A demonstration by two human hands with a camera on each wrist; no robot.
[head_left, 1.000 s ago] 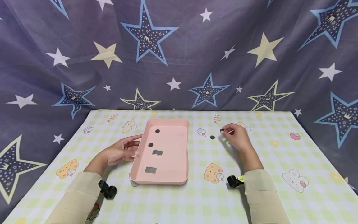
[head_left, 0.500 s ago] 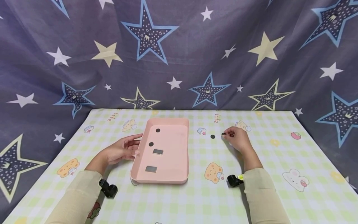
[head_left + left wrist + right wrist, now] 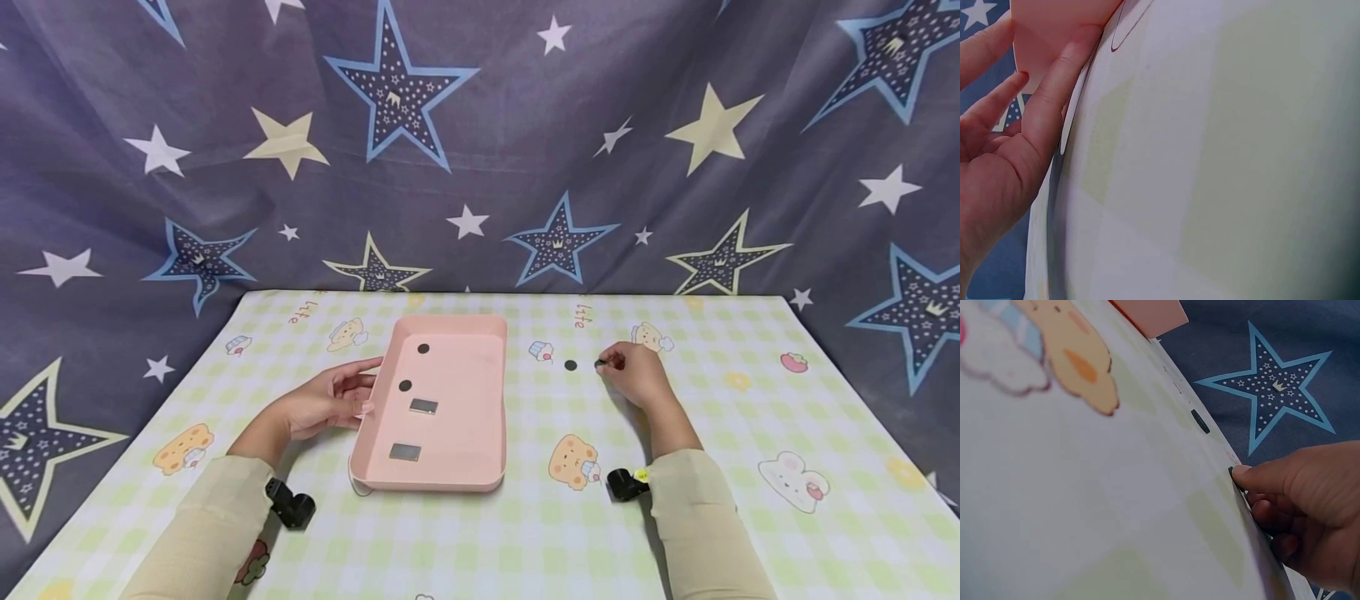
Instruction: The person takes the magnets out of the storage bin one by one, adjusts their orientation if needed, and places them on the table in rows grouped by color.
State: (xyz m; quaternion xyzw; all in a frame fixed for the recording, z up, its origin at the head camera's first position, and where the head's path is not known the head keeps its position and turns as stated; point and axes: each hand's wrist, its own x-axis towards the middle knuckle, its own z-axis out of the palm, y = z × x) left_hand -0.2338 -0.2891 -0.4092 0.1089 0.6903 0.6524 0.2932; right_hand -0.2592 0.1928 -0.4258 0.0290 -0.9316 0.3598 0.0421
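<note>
A shallow pink tray lies on the checked tablecloth, left of centre in the head view. Inside it are two black discs and two shiny grey rectangular pieces. My left hand rests against the tray's left side, its fairly straight fingers and thumb touching the outer wall. Right of the tray, my right hand pinches a small black disc between thumb and fingers, down at the cloth. Another black disc lies flat just left of those fingertips; the right wrist view shows this loose disc too.
The table is covered by a green-and-white checked cloth with printed cartoon figures. A dark curtain with stars hangs behind its far edge. Small black devices are worn at both wrists.
My right hand has come down and slightly nearer with the pinched disc, beside the loose one. The left hand and tray have stayed in place.
</note>
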